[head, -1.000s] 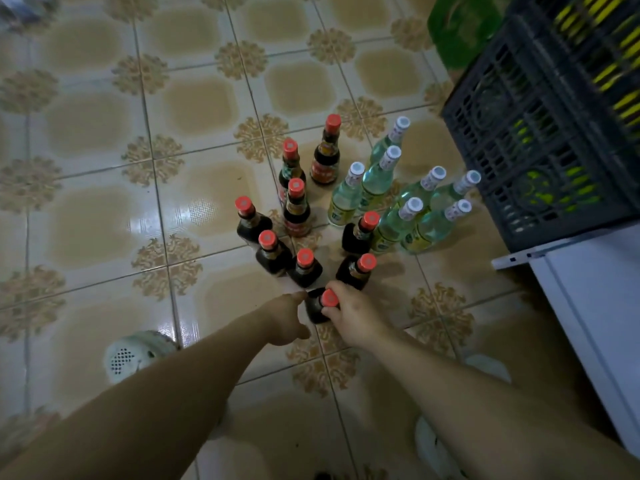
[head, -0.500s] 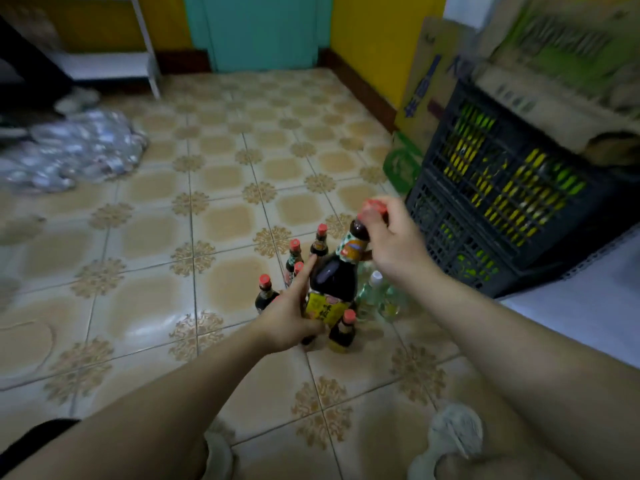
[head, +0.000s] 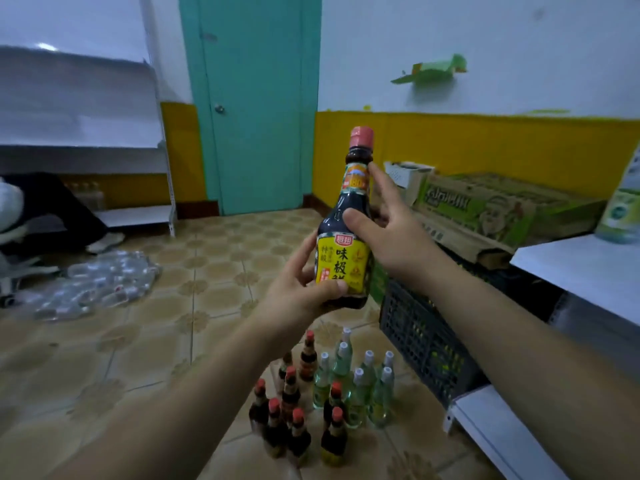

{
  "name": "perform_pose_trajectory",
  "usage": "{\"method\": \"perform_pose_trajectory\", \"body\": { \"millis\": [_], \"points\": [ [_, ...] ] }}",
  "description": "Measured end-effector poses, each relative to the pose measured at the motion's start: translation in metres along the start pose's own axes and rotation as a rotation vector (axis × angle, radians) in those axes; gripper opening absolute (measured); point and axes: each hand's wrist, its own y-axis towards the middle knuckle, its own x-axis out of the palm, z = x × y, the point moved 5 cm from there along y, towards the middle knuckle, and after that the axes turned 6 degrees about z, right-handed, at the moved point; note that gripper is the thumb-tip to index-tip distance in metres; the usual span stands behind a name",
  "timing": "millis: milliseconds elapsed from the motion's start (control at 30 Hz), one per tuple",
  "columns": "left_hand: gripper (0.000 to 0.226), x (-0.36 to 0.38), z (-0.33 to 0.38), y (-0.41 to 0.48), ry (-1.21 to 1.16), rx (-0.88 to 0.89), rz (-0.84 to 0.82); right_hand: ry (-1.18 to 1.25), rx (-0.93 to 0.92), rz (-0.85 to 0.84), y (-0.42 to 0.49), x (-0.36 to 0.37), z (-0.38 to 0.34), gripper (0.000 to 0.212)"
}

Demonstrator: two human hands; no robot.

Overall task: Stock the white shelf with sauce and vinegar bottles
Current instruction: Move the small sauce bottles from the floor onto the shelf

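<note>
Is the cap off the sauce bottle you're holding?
No, the red cap sits on the neck of the sauce bottle.

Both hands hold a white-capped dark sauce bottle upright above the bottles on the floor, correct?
No, the head view shows a red cap, not white. The left hand and right hand do hold the sauce bottle upright above the floor bottles.
</note>
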Motion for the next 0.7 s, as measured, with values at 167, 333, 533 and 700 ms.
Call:
{"method": "perform_pose_trajectory", "body": {
  "millis": [167,333,533,700],
  "points": [
    [0.078,0.033,0.045,-0.018,0.01,0.052,-0.069,0.007,-0.051,0.022,-0.005,-0.026,-0.05,0.071],
    [0.087,0.064,0.072,-0.038,0.008,0.111,-0.046,-0.032,-0.112,0.047,-0.026,-0.052,-0.092,0.068],
    [0.086,0.108,0.088,-0.047,-0.052,0.147,-0.119,-0.192,-0.135,0.082,-0.055,-0.092,-0.118,0.077],
    [0.087,0.157,0.077,-0.047,-0.062,0.102,-0.237,-0.237,-0.09,0.232,-0.084,-0.141,-0.118,0.078]
  ]
}}
